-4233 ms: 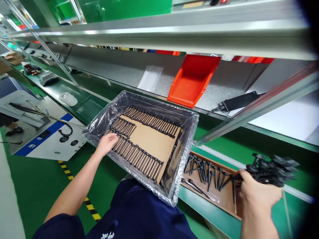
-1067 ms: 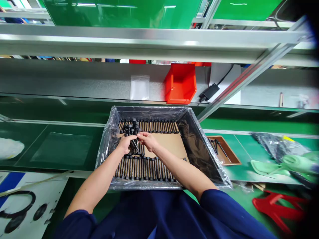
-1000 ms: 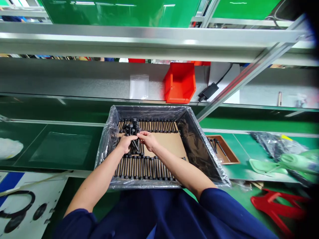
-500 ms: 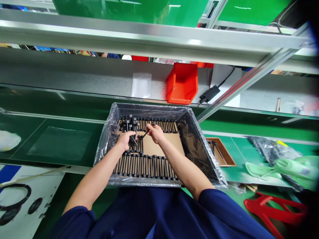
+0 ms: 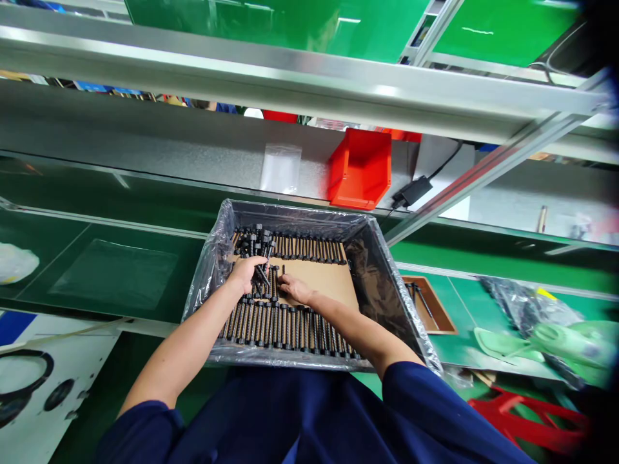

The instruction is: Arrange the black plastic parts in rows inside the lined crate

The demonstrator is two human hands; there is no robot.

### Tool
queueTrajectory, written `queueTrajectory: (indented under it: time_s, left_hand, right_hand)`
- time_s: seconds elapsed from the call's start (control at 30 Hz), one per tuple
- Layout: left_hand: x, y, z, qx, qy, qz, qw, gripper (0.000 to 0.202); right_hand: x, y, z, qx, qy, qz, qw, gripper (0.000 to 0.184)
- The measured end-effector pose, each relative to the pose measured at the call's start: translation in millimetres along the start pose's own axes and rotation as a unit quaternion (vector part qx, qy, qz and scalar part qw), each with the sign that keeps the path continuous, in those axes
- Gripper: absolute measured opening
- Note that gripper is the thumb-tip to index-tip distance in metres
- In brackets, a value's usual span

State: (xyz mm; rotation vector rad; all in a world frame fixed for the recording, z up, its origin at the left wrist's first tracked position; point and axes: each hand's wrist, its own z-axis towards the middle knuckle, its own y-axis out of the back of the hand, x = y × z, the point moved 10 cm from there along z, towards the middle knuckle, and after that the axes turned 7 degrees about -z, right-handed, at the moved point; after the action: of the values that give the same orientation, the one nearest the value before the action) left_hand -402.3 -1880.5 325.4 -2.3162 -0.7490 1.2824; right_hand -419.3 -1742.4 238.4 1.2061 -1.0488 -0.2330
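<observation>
A box lined with clear plastic [image 5: 213, 258] rests on my lap and holds a brown cardboard sheet [image 5: 324, 283] with rows of black bolts [image 5: 290, 322] laid side by side. My left hand [image 5: 245, 272] is closed round a bunch of black bolts [image 5: 257, 241] whose heads stick up past my fingers. My right hand [image 5: 293, 288] is low on the cardboard at the end of the short middle row of bolts [image 5: 272, 283], fingers curled down onto it; what they pinch is hidden.
A red bin [image 5: 360, 169] and a clear bag [image 5: 280, 169] sit on the grey shelf behind. A power adapter [image 5: 411, 191] lies beside an aluminium strut [image 5: 483, 174]. A brown tray of bolts [image 5: 428, 303] and green plastic items [image 5: 546, 338] lie on the right bench.
My right hand has dropped from beside the bunch, where it held one bolt, down to the cardboard by the middle row. My left hand still grips the bunch. The view tilted slightly.
</observation>
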Motion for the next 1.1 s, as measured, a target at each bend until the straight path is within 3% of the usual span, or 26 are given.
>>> queueTrajectory:
  time_s: [0.13,0.23,0.33,0.47,0.57,0.67,0.77,0.87,0.93,1.0,1.1]
  left_hand:
    - [-2,3.6,4,-0.002,-0.014,0.012,1.0,0.009]
    - [-2,2.7,6,0.009,-0.022,0.016,1.0,0.01]
    - [1,2.5,7,0.009,-0.016,0.021,1.0,0.009]
    - [1,3.0,7,-0.001,-0.025,0.034,0.999,0.009]
    - [1,1.9,7,0.002,-0.031,0.042,0.999,0.01]
    - [3,-1.2,7,0.017,-0.023,0.039,0.999,0.012]
    - [5,-2.3,6,0.019,-0.026,0.051,0.998,0.014]
    - [4,-1.2,5,0.01,-0.054,0.083,0.995,0.016]
    - [3,-1.3,4,0.006,-0.083,0.105,0.991,0.017]
    - [3,-1.5,3,0.002,-0.107,0.121,0.987,0.018]
    - [5,-2.5,5,0.0,-0.117,0.113,0.987,0.019]
  right_hand:
    - [-6,4,-3,-0.024,-0.03,0.009,0.999,0.005]
    - [-33,11,-7,-0.093,-0.164,0.015,0.982,0.01]
    - [-56,3,-11,-0.111,-0.279,0.03,0.953,0.009]
    - [-58,-12,-10,-0.108,-0.31,0.079,0.941,0.009]
    - [-56,-12,-12,-0.116,-0.322,0.115,0.933,0.01]
    - [-46,8,-14,-0.155,-0.317,0.126,0.927,0.015]
    - [-18,36,-8,-0.208,-0.261,0.255,0.907,0.025]
    - [24,52,1,-0.217,-0.188,0.447,0.848,0.037]
    - [47,58,4,-0.218,-0.165,0.508,0.817,0.04]
    - [57,59,4,-0.226,-0.174,0.537,0.793,0.04]
    - [52,54,2,-0.242,-0.202,0.588,0.745,0.043]
